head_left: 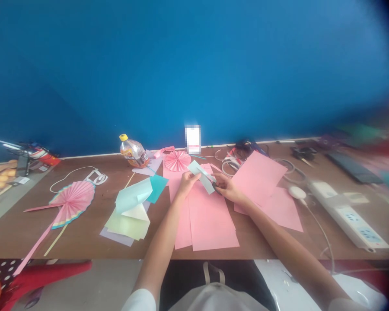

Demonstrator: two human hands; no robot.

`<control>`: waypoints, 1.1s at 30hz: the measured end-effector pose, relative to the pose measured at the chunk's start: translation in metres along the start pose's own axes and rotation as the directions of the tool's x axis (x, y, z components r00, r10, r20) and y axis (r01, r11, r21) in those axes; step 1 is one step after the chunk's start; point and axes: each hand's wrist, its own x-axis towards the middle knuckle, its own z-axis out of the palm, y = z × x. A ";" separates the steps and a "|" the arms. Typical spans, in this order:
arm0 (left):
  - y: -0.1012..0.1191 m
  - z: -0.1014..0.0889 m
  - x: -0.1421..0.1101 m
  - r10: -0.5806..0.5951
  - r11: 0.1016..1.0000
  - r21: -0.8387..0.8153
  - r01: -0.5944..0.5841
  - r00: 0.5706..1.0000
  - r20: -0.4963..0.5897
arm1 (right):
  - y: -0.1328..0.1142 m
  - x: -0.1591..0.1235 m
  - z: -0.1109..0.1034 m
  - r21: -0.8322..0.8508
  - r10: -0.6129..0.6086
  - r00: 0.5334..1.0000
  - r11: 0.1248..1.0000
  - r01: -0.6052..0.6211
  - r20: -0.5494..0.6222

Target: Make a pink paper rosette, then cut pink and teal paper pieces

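Note:
My left hand (188, 182) pinches a folded piece of light blue paper (203, 178) above the pink sheets. Closed round the dark handles of a pair of scissors (216, 185), my right hand (228, 188) holds the blades against the paper's right side. Whether the blades are apart is too small to tell. Below both hands lie pink paper sheets (212, 220). Just behind them is a round pleated pink paper rosette (177, 161).
Left of my arms are loose blue and green sheets (129, 222), a bottle with a yellow cap (134, 152) and a pink paper fan (73, 201). More pink paper (259, 179), a white charger (297, 192) with its cable and a power strip (353, 220) lie right. A blue wall (194, 65) stands behind.

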 end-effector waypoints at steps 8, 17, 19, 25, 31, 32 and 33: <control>-0.003 -0.001 0.002 -0.007 1.000 0.011 0.007 1.000 -0.018 | 0.001 0.000 0.000 -0.020 -0.004 1.000 1.000 0.004 -0.003; -0.005 -0.003 0.003 0.010 1.000 0.022 -0.010 1.000 -0.006 | 0.003 0.000 0.000 -0.034 -0.010 1.000 0.999 0.010 -0.008; -0.005 -0.003 0.003 0.007 1.000 0.010 -0.007 1.000 0.000 | 0.004 0.000 0.001 -0.034 -0.015 1.000 0.999 0.015 -0.010; -0.004 -0.002 0.003 -0.004 1.000 0.000 0.004 1.000 -0.013 | 0.004 0.000 0.000 -0.049 -0.029 0.999 0.998 0.028 -0.018; -0.004 -0.005 0.006 0.015 1.000 -0.011 -0.017 0.993 -0.117 | 0.005 0.000 0.001 -0.087 -0.017 0.999 0.996 0.015 -0.029; -0.005 -0.006 0.007 0.006 1.000 -0.030 -0.010 0.991 -0.134 | 0.005 0.000 0.001 -0.089 -0.019 0.999 0.996 0.016 -0.028; -0.006 -0.007 0.008 -0.001 0.999 -0.045 -0.006 0.989 -0.149 | 0.005 0.000 0.001 -0.090 -0.021 0.999 0.996 0.019 -0.026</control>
